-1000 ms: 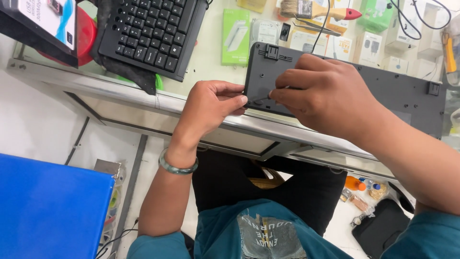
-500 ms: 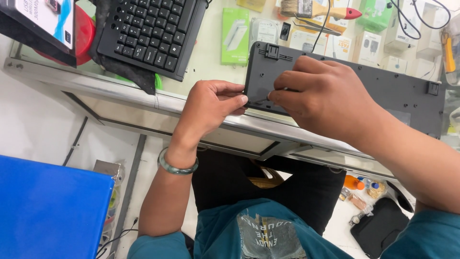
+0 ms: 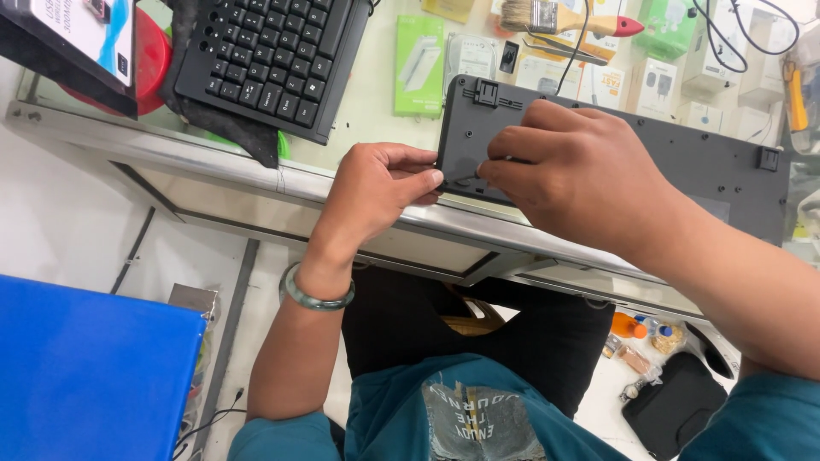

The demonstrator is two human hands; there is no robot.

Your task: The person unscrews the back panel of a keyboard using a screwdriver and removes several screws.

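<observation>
At the glass counter [image 3: 213,162], I steady an upturned dark keyboard [image 3: 683,171] at its near-left corner, my left hand [image 3: 376,192] curled with its thumb pressed to the edge so the case cannot slide. My right hand [image 3: 572,171] pinches a thin tool, apparently a small screwdriver, against the underside. Two keyboards are in view: this one and another [image 3: 269,55], keys up, further left.
</observation>
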